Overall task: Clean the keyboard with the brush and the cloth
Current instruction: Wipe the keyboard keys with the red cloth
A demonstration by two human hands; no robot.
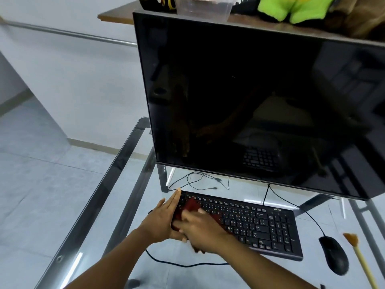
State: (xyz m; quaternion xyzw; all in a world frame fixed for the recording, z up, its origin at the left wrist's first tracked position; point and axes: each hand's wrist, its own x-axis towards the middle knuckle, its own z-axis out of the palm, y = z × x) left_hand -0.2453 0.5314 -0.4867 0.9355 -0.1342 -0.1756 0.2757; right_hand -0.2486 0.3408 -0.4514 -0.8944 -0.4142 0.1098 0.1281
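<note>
2 hands are working the keyboard (260, 224): the left hand (164, 217), fingers straight, is bracing its edge, and the right hand (206, 232), grip too blurred to tell, is pressing the cloth (190, 204), likely risking snagged keycaps.

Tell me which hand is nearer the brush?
Right. The right hand presses the cloth on the keyboard, left of the brush; the left hand sits farther left, at the keyboard's edge.
</note>
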